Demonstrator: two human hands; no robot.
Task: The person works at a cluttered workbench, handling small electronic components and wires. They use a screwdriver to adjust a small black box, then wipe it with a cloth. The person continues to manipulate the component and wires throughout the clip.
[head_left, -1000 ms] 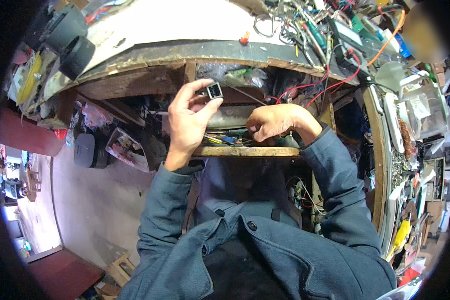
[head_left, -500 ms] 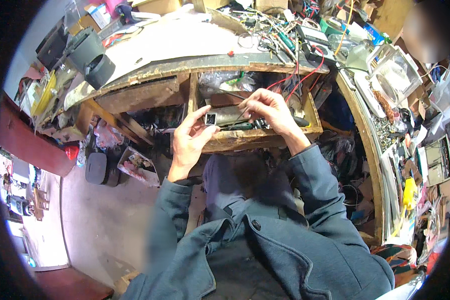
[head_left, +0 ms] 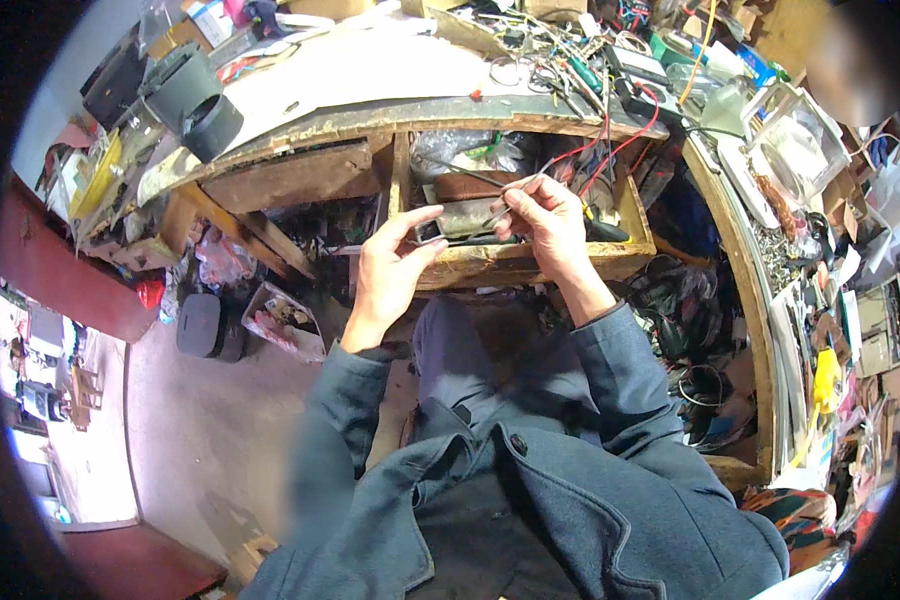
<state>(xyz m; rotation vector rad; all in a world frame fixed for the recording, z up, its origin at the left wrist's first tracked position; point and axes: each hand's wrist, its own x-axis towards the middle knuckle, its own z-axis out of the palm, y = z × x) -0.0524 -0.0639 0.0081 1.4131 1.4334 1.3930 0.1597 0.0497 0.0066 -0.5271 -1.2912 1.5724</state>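
Note:
Over the open wooden drawer [head_left: 530, 264], my left hand [head_left: 385, 275] pinches a small square piece [head_left: 429, 232] with a pale frame and a dark middle, thumb and fingers on its edges. My right hand [head_left: 550, 222] is closed on a thin dark metal rod [head_left: 467, 172], which slants up and left over the drawer; its exact kind is unclear. Between the hands a greyish rounded object [head_left: 467, 219] lies in the drawer. A brown block [head_left: 465, 185] and clear plastic bags [head_left: 480, 150] are behind it.
Beyond the drawer stands a worn workbench [head_left: 370, 80] heaped with cables and tools at its right. Red wires [head_left: 610, 155] hang from a dark device [head_left: 638, 66] to the drawer's right side. A cluttered shelf [head_left: 770, 330] runs along my right. A box of scraps [head_left: 282, 322] sits on the floor.
The square piece has tilted in my left hand, its face now less toward me. My right hand has shifted slightly, still with the rod. The whole view has moved a little.

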